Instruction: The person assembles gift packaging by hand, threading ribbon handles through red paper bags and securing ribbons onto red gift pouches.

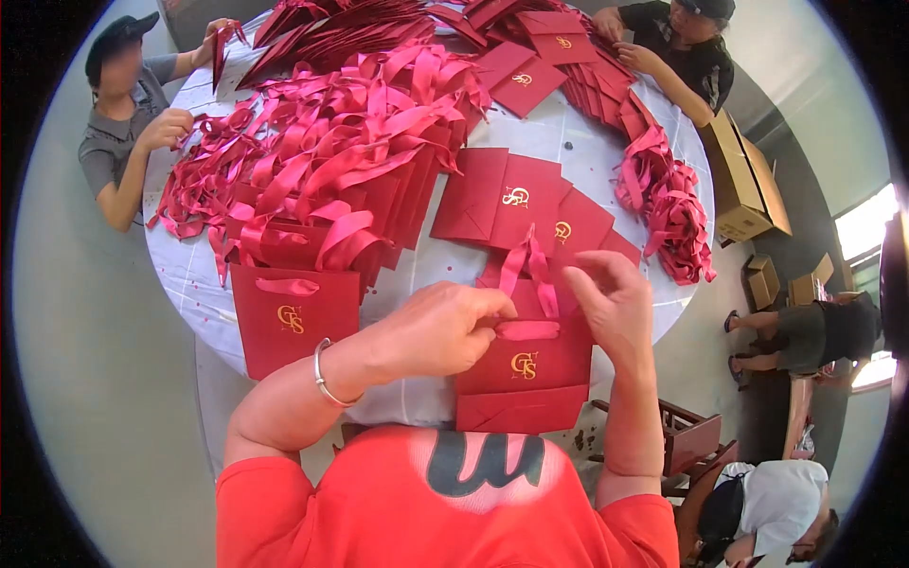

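A red paper gift bag with a gold emblem is lying at the near edge of the round bench, directly before the seated worker. The left hand is closing over the bag's top edge, fingers curled on it. The right hand is pinching the red ribbon handle just above the bag. Left of the bag, finished bags are standing. Beyond it, loose ribbons are lying heaped.

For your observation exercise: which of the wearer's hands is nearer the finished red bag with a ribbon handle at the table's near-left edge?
Left. The left hand is just right of that finished bag; the right hand is farther right.
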### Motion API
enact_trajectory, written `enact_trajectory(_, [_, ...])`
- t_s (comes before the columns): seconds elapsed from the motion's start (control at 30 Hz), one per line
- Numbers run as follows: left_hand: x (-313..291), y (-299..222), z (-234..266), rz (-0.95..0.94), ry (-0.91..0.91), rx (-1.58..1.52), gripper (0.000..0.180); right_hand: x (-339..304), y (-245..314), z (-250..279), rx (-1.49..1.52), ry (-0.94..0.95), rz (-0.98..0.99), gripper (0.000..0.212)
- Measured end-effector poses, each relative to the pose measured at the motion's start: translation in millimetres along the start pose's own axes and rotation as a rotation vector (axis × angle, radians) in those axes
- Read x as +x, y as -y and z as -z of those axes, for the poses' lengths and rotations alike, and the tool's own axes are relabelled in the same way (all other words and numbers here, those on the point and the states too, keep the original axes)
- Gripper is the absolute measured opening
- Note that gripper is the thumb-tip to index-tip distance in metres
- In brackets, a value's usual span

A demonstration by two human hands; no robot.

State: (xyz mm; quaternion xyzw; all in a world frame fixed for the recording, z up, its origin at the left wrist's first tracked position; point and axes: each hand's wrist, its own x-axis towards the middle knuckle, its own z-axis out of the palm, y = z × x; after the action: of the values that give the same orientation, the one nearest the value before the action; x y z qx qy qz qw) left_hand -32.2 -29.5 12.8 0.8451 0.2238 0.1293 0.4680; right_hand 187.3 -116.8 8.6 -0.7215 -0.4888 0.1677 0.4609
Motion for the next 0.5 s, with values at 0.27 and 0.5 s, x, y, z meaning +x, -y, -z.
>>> enact_trajectory(0.27, [5,-6,11,0.251,-0.117,-0.535,0.027,-77,-15,51,0.561,0.036,-0.244,0.037])
enact_trajectory(0.5, [3,3,2,0.183,-0.196,-0.638,0.031,-85,-5,24,0.57,-0.105,-0.258,0.035])
